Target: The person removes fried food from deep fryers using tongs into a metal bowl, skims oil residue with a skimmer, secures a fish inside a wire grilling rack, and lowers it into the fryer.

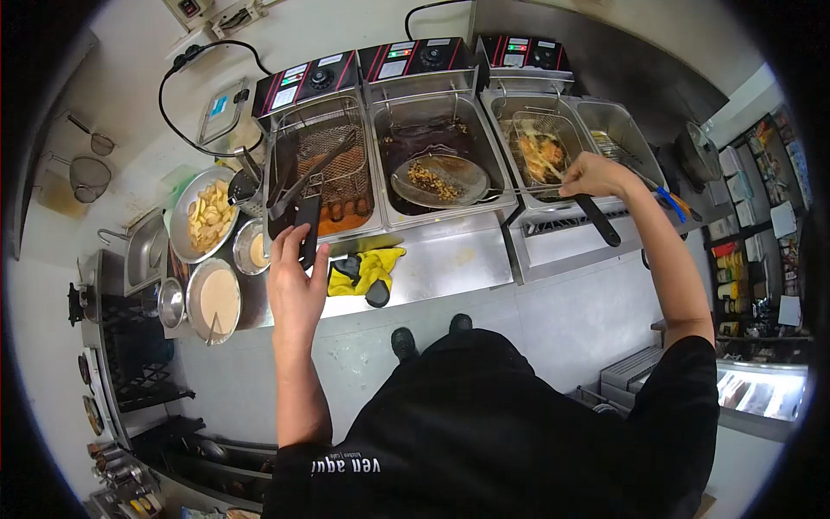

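My left hand [296, 275] has its fingers and thumb around the black handle [309, 227] of the left fryer basket [322, 143]. Metal tongs [322, 164] lie across that basket. My right hand [598, 176] is closed on thin, light sticks that look like chopsticks [546, 163], their tips down in the right fryer basket [521, 130]. Golden battered food [543, 149] fries in that basket; what kind it is I cannot tell. The black handle [598, 221] of the right basket juts out just below my right hand.
In the middle fryer [406, 138], a strainer [471, 182] holds browned crumbs. A yellow cloth [372, 270] lies on the steel counter [458, 259]. To the left stand a bowl of cut potato-like pieces [186, 240] and a bowl of pale batter [197, 298]. Another basket [612, 143] sits far right.
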### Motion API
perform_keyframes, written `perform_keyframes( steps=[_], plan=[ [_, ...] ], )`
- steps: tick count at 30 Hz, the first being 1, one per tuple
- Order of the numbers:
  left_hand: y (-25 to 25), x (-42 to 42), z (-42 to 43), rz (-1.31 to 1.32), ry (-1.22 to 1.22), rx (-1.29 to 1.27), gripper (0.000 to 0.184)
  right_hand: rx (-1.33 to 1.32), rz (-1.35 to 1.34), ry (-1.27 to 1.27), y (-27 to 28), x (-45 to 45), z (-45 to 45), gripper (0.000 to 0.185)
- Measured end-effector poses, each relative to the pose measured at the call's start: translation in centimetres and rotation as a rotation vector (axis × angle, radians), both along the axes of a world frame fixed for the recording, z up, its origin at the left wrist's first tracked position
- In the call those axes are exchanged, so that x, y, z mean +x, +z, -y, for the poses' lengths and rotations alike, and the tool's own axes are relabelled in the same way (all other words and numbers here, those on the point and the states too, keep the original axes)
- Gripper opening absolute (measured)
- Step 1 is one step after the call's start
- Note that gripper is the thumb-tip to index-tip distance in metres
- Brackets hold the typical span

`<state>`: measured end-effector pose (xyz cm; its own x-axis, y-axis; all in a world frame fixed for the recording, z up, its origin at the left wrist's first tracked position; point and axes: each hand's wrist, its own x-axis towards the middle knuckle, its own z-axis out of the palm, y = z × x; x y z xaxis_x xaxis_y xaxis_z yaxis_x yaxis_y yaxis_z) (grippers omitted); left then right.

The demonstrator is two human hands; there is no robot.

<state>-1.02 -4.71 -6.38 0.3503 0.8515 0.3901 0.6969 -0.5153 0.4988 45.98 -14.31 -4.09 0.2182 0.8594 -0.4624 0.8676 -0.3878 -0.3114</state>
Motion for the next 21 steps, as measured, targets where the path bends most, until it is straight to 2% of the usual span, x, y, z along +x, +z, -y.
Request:
perform_keyframes(
  steps=[5,7,8,11,13,17,19,21],
  plan=[
    [-0.3,-0.1,-0.1,0.025,-0.014,-0.009,0.033,-0.014,0.205,-0.048,-2.4,-2.6,-2.5,0.034],
    [-0.1,-0.1,0.0,0.026,-0.005,-0.023,0.033,0.182,0.219,-0.139,-4.8,-3.0,-2.7,0.033],
    [0.0,-0.1,0.0,0.030,-0.002,-0.037,0.033,0.261,0.309,-0.143,-6.2,-2.5,-2.4,0.034],
    [-0.2,-0.3,-0.1,0.034,0.006,-0.031,0.034,0.312,0.230,-0.138,-5.5,-2.8,-0.9,0.032],
    [-0.2,-0.2,-0.1,0.031,0.005,-0.026,0.034,0.263,0.258,-0.103,-5.2,-2.4,-0.1,0.030],
    [-0.4,-0.1,0.0,0.042,-0.002,-0.023,0.035,0.425,0.347,-0.003,-5.6,-1.5,0.6,0.029],
    [-0.4,-0.1,0.0,0.039,0.000,-0.032,0.035,0.511,0.570,0.090,-5.3,-1.2,0.3,0.030],
    [-0.4,-0.1,0.0,0.034,0.001,-0.042,0.035,0.491,0.637,0.117,-6.0,-0.7,-0.4,0.030]
  ],
)
